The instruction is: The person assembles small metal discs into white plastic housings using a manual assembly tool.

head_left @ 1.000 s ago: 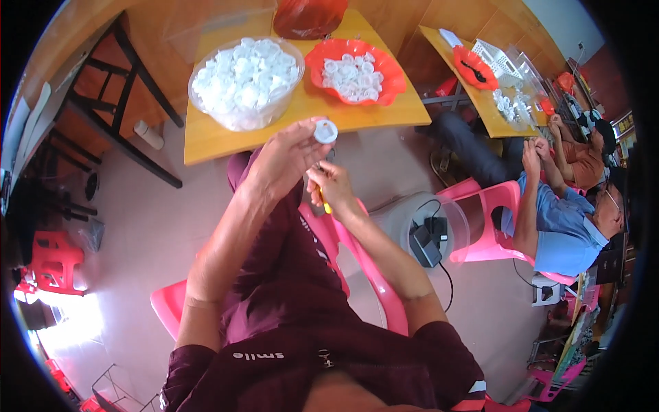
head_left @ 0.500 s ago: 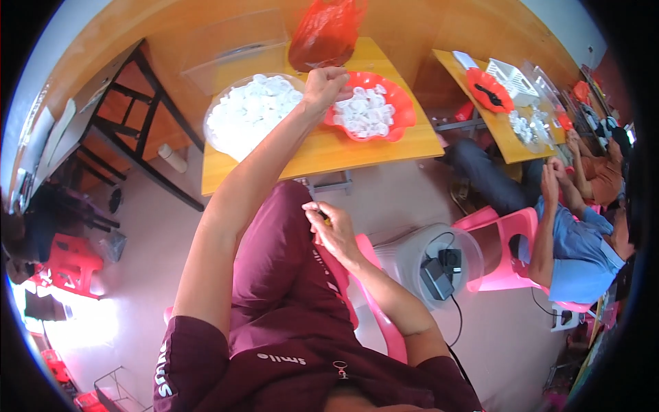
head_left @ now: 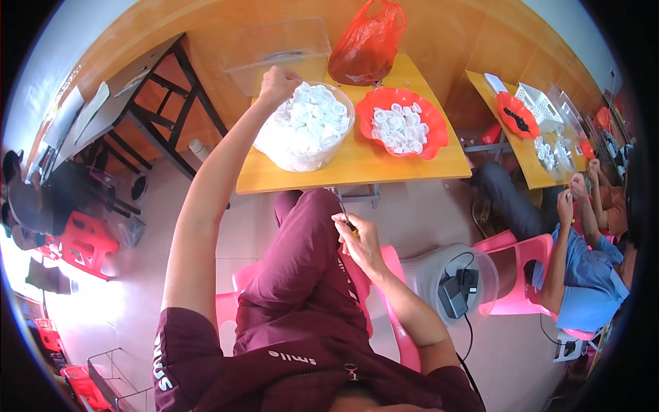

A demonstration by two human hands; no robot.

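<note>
My left hand (head_left: 280, 84) hovers over the far left rim of a round clear tub (head_left: 302, 163), its fingers closed together; whatever they hold is hidden. Small white plastic pieces (head_left: 312, 118) are heaped in that tub. To its right, a red scalloped bowl (head_left: 441, 139) contains similar translucent white pieces (head_left: 398, 129). Beside my raised knee, below the table edge, my right hand (head_left: 364, 247) is closed around a small tool (head_left: 351, 225) with a black and yellow handle. A thin shaft points up from it; its exact kind is unclear.
A red plastic bag (head_left: 368, 51) and a clear box (head_left: 278, 58) stand at the back of the yellow table (head_left: 343, 173). On my right are a clear bin (head_left: 429, 275) with black adapters on it, and co-workers at another table (head_left: 525, 165). A black-legged table (head_left: 147, 75) stands left.
My left hand has moved left, from the red bowl's edge to over the clear tub. My right hand stays by the knee with the tool. The whole view has shifted a little.
</note>
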